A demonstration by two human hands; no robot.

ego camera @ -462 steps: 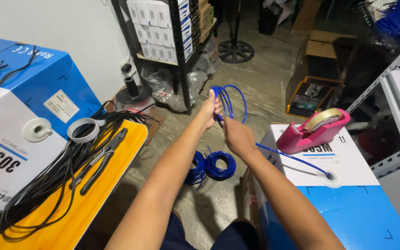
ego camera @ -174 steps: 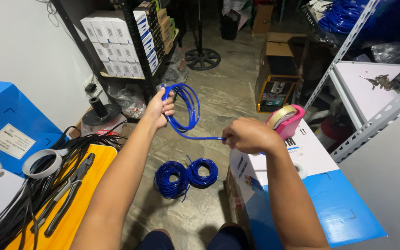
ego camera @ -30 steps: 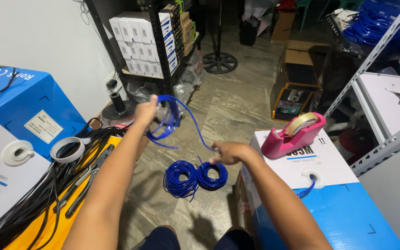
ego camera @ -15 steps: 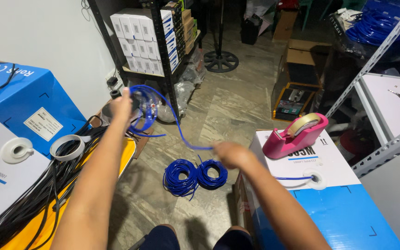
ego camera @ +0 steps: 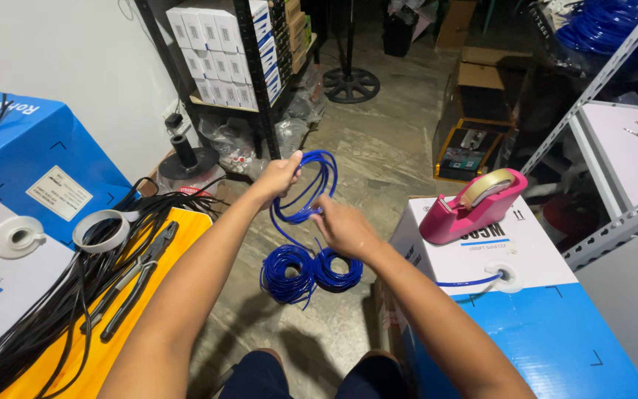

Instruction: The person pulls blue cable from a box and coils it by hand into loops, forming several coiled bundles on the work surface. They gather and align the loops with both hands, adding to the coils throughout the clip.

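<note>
Your left hand [ego camera: 278,177] is raised in front of you with its grip closed around the top of a loose loop of blue cable [ego camera: 306,188], which hangs in the air above the floor. Your right hand [ego camera: 341,225] sits just beside and below it, fingers pinched together on the lower part of the same loop. Two finished blue coils [ego camera: 308,270] lie side by side, touching, on the concrete floor directly beneath your hands. To your right stands a blue and white cable box [ego camera: 526,310] with a strand of blue cable coming out of its round side hole, and a pink tape dispenser [ego camera: 474,207] rests on top. To your left, black cables [ego camera: 53,303], a tape roll [ego camera: 101,230] and pliers [ego camera: 138,277] lie on a yellow bench [ego camera: 123,332].
</note>
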